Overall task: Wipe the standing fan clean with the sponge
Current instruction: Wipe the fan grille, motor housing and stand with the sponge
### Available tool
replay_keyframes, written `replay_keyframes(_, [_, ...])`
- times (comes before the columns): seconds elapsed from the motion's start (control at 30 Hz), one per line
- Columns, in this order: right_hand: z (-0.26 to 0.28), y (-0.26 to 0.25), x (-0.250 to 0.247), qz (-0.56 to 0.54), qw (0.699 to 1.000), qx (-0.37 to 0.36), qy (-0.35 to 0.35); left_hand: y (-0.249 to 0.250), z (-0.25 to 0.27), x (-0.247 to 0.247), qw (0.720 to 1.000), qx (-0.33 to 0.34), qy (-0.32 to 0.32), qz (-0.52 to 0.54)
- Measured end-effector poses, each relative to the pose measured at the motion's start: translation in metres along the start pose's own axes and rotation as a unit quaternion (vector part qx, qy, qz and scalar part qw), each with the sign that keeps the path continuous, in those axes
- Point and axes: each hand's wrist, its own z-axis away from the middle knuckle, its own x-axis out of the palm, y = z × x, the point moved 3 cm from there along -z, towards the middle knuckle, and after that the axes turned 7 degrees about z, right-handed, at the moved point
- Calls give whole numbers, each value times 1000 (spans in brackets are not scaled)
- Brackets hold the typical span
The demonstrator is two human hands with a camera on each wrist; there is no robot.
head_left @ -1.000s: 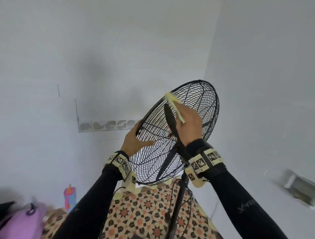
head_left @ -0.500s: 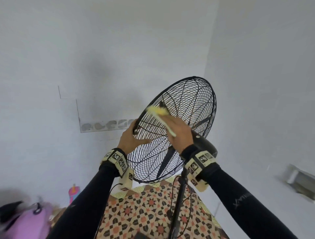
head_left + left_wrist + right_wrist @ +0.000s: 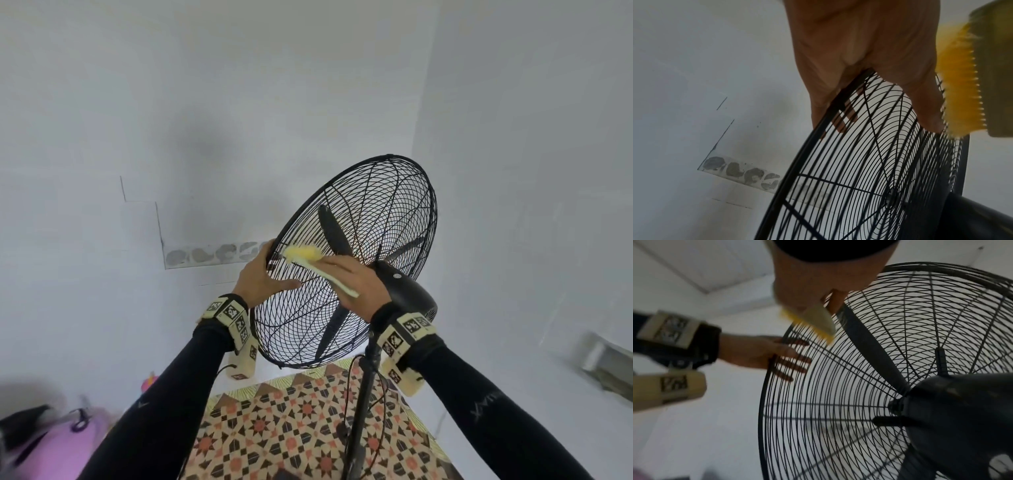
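Both hands were up on the black fan (image 3: 356,260). The left hand (image 3: 263,277) held the rim of the wire cage on its left side. Its thumb lay on the back of the cage, and its fingers (image 3: 795,360) reached round the rim to the front, fairly straight and spread a little. The right hand (image 3: 356,281) held the sponge (image 3: 308,257), a flat pale pad with a fuzzy yellow face. In the left wrist view the yellow face looked like rows of short bristles, and it sat right beside the left thumb. The right hand's fingers were wrapped over the pale back of the sponge and pushed the yellow side against the wires at the back of the cage, near the rim and just above the left hand. The sponge looked blurry. The fan stood on a thin black pole (image 3: 363,404), and its head was tipped back. A round black motor box (image 3: 407,291) sat behind the cage, just under the right wrist. Long dark blades showed through the wires. A cord hung down beside the pole. Below the fan lay a mat (image 3: 281,431) with red, black and cream star shapes. Something purple (image 3: 54,445) sat low on the left. Pale walls met in a corner behind the fan.
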Motion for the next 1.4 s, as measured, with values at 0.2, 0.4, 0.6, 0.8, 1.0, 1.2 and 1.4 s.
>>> replay_keyframes(0.2, [-12,24,-17,14,966,187,180,0,-6,0,1000,-4,-3,8])
replay_keyframes(0.4, [-8,-8,-10,-59,987,147,-22,-3,-9,-3,1000,-7,3,12])
replay_keyframes(0.6, [-30,18,-18,37,989,136,51,13,-21,20,993,-14,80,-85])
replay_keyframes(0.8, [-11,2,-2,17,992,-16,-126,10,-34,14,991,-37,105,-79])
replay_keyframes(1.0, [-11,27,-1,5,982,176,-66,14,-47,5,992,-38,91,-82])
replay_keyframes(1.2, [2,13,8,6,998,59,21,12,-46,2,990,-46,72,-111])
replay_keyframes(1.4, [14,18,25,-18,982,170,76,10,-44,3,993,-44,81,-78])
